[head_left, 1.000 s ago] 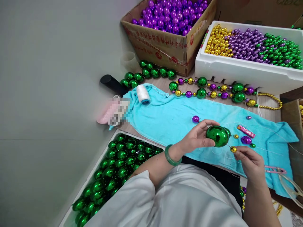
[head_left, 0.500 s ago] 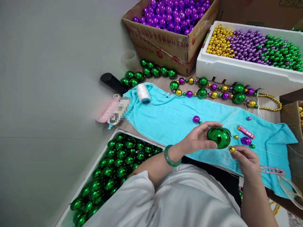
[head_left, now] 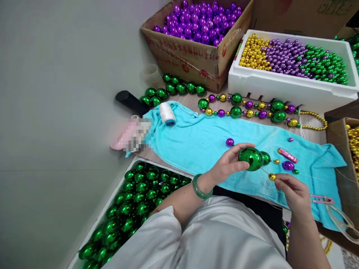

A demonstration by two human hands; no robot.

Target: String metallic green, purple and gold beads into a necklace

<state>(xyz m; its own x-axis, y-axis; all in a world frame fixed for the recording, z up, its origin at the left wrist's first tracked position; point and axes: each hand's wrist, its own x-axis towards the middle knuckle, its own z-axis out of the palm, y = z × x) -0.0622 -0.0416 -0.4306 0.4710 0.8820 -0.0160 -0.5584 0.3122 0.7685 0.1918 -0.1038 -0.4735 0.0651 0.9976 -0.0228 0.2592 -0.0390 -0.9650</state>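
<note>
My left hand (head_left: 227, 164), a green bangle (head_left: 200, 186) at its wrist, grips a large shiny green bead (head_left: 250, 158) over the turquoise towel (head_left: 196, 140). My right hand (head_left: 294, 192) pinches a thin needle or thread that runs from a small gold bead (head_left: 271, 176) up into the big bead. A smaller green bead (head_left: 266, 158) sits just behind the big one. On the towel nearby lie loose purple beads (head_left: 288, 165), a gold bead (head_left: 276, 161) and a pink lighter (head_left: 287, 155).
A tray of large green beads (head_left: 131, 201) stands at the lower left. At the back are a cardboard box of purple beads (head_left: 196, 22) and a white foam box of gold, purple and green beads (head_left: 291, 59). Finished bead strands (head_left: 246, 108), a thread spool (head_left: 167, 113) and pink scissors (head_left: 322, 199) lie around.
The big green bead has moved left, away from the gold bead, which now shows a stretch of needle or thread between them. The camera view shifted slightly.
</note>
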